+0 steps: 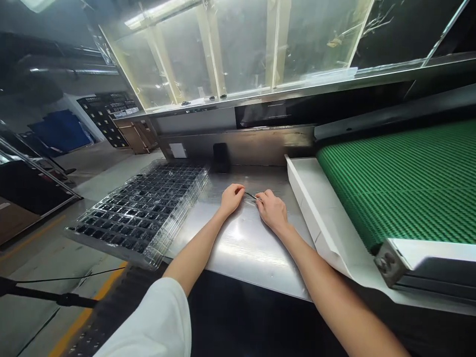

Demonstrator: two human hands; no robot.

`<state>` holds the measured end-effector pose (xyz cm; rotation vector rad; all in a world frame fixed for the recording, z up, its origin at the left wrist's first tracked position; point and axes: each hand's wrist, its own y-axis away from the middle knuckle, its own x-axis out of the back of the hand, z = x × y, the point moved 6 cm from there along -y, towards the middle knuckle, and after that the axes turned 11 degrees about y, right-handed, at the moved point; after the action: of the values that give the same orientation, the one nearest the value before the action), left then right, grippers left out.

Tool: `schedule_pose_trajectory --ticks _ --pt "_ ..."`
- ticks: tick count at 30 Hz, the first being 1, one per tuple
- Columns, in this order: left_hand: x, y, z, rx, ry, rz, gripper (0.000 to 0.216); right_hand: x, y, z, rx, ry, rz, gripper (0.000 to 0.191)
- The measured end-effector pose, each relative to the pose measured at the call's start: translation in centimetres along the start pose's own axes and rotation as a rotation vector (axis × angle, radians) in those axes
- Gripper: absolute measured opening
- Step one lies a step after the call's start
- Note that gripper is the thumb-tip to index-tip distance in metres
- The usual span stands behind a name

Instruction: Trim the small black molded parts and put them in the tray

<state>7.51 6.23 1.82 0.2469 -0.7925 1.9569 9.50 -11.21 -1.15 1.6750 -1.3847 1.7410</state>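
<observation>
Over the metal worktop (241,238), my right hand (273,209) is closed around a thin, dark, narrow tool-like piece (251,196), perhaps tweezers. The piece slants up to the left, its far end reaching the fingertips of my left hand (232,199). Those fingers are pinched together; whatever they hold is too small or hidden to make out. To the left, a stack of clear plastic trays (163,248) carries rows of small dark parts in its compartments.
A white chute-like guard (308,203) runs along the worktop's right side, beside a green conveyor belt (405,178). A metal wall with clear panels (245,49) rises behind. At far left are a black bar (48,295) and a blue object (63,130).
</observation>
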Motion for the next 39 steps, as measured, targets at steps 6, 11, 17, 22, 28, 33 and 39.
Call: schedule_pose_trajectory --ticks 6,11,17,22,28,33,39 --pt "0.1 -0.2 -1.4 0.011 0.1 0.062 0.02 -0.1 -0.1 0.6 -0.04 -0.012 0.077 0.025" --pt "-0.7 -0.4 -1.9 0.102 0.16 0.02 0.024 0.2 -0.1 0.8 -0.053 -0.008 0.165 0.026" --pt "-1.5 -0.4 -2.7 0.193 0.205 -0.048 0.025 -0.1 -0.5 1.0 -0.035 0.059 0.226 0.029" --pt "-1.6 -0.5 -3.3 0.243 0.296 -0.031 0.024 -0.8 -6.0 0.9 -0.032 0.14 0.252 0.032" --pt "-1.7 -0.5 -2.8 0.243 0.286 -0.074 0.024 -1.9 -17.8 -0.7 0.042 0.331 0.111 0.034" --pt "-1.6 -0.4 -2.7 0.263 0.288 -0.09 0.025 -3.5 -23.6 -2.2 0.191 0.494 -0.013 0.034" --pt "-1.8 -0.4 -2.7 0.264 0.275 -0.097 0.025 -4.7 -25.4 -3.9 0.438 0.607 -0.038 0.038"
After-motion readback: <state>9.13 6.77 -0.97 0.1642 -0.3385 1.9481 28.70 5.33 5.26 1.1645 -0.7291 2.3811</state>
